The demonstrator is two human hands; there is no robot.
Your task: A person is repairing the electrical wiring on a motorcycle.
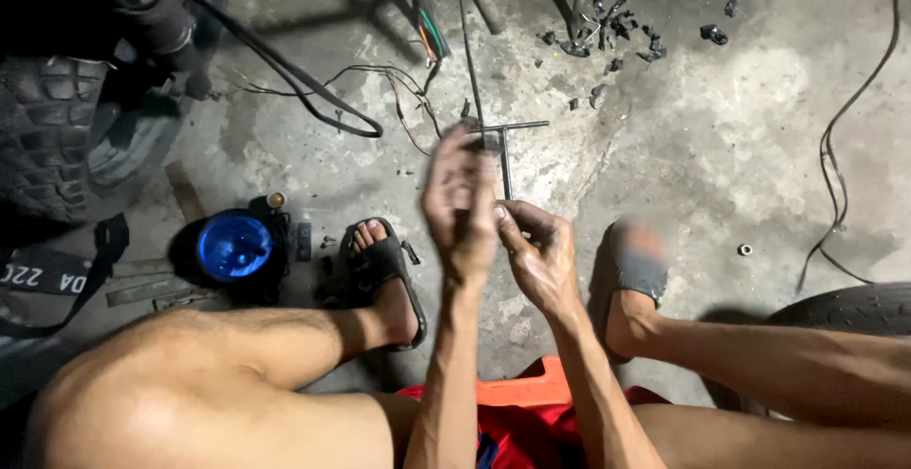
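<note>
Both hands meet over the concrete floor (721,146): the left hand (460,208) (blurred) and the right hand (536,251) pinch a thin T-shaped metal rod (506,151) between fingertips. A blue-capped black canister (235,249) sits beside the sandalled left foot (384,260).

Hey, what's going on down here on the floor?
A person sits low over a concrete floor, both hands together on a thin metal T-shaped tool. The left hand is blurred, and the right hand pinches near the tool's lower end. A blue round part lies by the left sandalled foot, loose wires and black scraps beyond.
</note>
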